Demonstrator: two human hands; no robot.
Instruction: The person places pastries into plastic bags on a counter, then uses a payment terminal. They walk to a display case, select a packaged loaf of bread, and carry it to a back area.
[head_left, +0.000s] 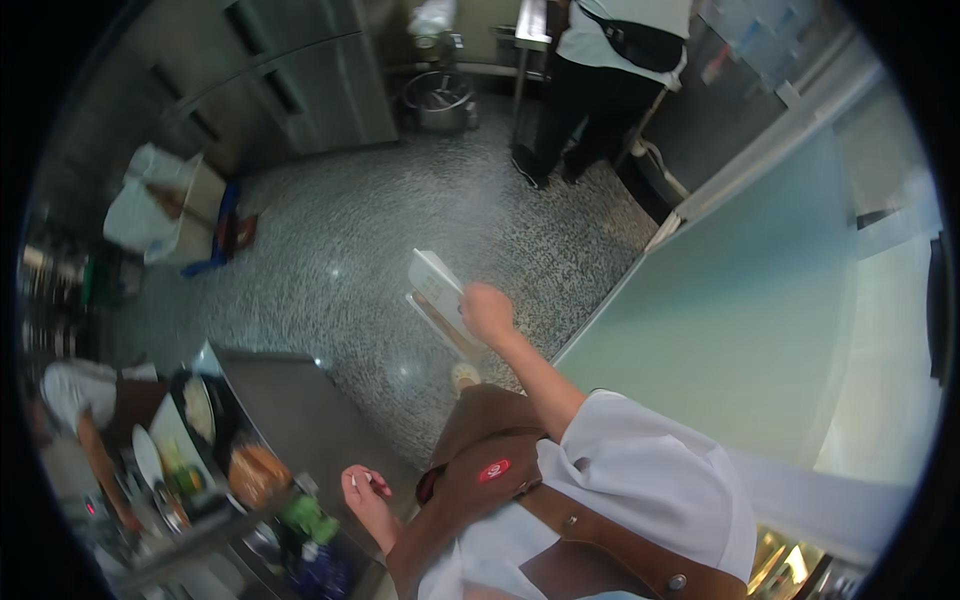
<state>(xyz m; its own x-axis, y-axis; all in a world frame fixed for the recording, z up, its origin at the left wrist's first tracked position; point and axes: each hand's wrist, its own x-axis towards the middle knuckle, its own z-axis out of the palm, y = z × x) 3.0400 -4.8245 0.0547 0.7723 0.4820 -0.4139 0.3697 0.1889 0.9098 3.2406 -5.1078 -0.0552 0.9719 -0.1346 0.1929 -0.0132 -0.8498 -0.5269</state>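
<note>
My right hand (486, 311) is stretched out in front of me, gripping a white rectangular container (439, 281) by its near side. The container tilts above the floor, bears some writing, and shows a brownish strip along its lower part; motion blur hides its contents. Low on the left, by my hip, my left hand (366, 495) has curled fingers. A small white object (361, 478) pokes out between them, too small to identify.
A steel counter (292, 390) carries food and bags on my left, with a co-worker (82, 397) beyond. Another person (600, 97) stands ahead. A lined bin (199, 217), a metal bucket (441, 112) and steel cabinets (330, 90) line the far side. A pale panel (720, 285) borders my right.
</note>
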